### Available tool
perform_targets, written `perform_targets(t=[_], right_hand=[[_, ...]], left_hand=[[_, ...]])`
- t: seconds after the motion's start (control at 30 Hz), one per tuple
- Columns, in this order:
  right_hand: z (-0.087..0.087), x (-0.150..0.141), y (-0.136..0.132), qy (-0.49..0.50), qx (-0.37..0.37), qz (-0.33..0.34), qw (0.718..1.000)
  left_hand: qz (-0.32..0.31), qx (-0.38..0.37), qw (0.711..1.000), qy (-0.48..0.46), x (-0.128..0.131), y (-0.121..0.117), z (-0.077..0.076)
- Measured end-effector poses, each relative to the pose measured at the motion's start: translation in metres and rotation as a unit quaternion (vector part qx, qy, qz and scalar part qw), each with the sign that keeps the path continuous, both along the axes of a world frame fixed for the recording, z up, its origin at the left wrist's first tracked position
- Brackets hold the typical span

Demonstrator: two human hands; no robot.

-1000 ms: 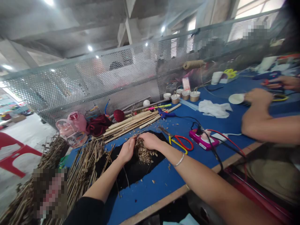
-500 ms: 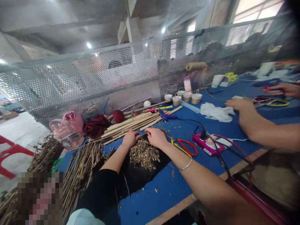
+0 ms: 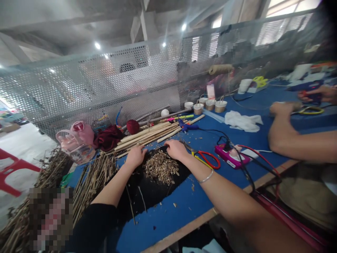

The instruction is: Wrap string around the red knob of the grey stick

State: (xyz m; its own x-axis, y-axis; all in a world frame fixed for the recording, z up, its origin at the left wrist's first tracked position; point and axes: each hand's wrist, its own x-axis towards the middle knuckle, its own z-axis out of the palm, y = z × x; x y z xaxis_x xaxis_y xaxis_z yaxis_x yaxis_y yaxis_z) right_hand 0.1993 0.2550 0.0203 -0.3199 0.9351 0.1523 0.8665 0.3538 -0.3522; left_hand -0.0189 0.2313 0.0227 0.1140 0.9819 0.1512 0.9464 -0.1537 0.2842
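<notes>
A loose heap of small brown wood chips or dried plant pieces [image 3: 162,168] lies on a black cloth [image 3: 147,195] spread over the blue table. My left hand [image 3: 136,156] is at the far left of the heap, fingers curled at the cloth's far edge. On the other side, my right hand [image 3: 177,149] has its fingers bent down on the far edge too, close to the chips. The fingertips of both hands are partly hidden, but they appear to pinch the cloth. Red-and-yellow-handled scissors [image 3: 209,160] lie beside my right wrist.
Peeled sticks [image 3: 147,135] and a blue glue gun [image 3: 185,126] lie beyond the cloth. Bundled dry stalks [image 3: 92,179] are at left. A magenta power strip [image 3: 231,156] with cables stands right. A co-worker's arm [image 3: 302,140] reaches in. Small pots [image 3: 220,106] stand near the mesh partition [image 3: 126,91].
My hands drew back from the chips, uncovering the heap, and moved to the cloth's far edge. My left hand then shifted left, widening the gap between the hands. The co-worker's hand moved about.
</notes>
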Motion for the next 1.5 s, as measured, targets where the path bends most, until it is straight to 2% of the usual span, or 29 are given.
perform_targets(t=[0.07,0.2,0.37,0.47,0.57,0.7,0.8,0.9,1.1,1.17,1.37,1.5], right_hand=[[-0.002,0.001,0.002,-0.011,0.001,0.011,1.0],[-0.007,0.003,0.007,-0.04,-0.021,0.035,0.998],[-0.006,0.007,0.009,-0.059,-0.056,0.036,0.996],[-0.002,0.008,0.008,-0.068,-0.066,0.019,0.995],[0.0,0.006,0.006,-0.074,-0.069,0.001,0.995],[0.0,0.005,0.004,-0.077,-0.071,-0.008,0.994],[0.0,0.005,0.004,-0.078,-0.07,-0.007,0.994],[-0.001,0.005,0.004,-0.077,-0.071,-0.008,0.995],[0.0,0.005,0.004,-0.074,-0.073,-0.009,0.995],[0.0,0.005,0.004,-0.074,-0.075,-0.01,0.994],[0.001,0.004,0.004,-0.073,-0.083,-0.008,0.994],[0.013,0.008,-0.001,-0.069,-0.089,0.0,0.994]], left_hand=[[0.022,-0.04,0.999,0.023,-0.006,0.0,-0.003],[0.013,-0.112,0.992,0.055,-0.008,0.002,-0.01],[0.003,-0.158,0.984,0.076,-0.005,0.016,-0.003],[0.008,-0.16,0.984,0.073,0.003,0.031,0.002],[0.014,-0.138,0.988,0.065,0.022,0.046,0.001],[-0.021,-0.13,0.99,0.053,0.049,0.056,-0.005],[-0.042,-0.142,0.988,0.05,0.056,0.059,-0.007],[-0.031,-0.14,0.988,0.052,0.049,0.06,-0.005],[0.054,-0.115,0.989,0.07,0.023,0.062,-0.003],[0.063,-0.108,0.99,0.072,0.021,0.062,-0.006],[0.027,-0.087,0.994,0.053,0.025,0.052,-0.006],[-0.018,-0.086,0.996,0.028,0.029,0.022,0.007]])
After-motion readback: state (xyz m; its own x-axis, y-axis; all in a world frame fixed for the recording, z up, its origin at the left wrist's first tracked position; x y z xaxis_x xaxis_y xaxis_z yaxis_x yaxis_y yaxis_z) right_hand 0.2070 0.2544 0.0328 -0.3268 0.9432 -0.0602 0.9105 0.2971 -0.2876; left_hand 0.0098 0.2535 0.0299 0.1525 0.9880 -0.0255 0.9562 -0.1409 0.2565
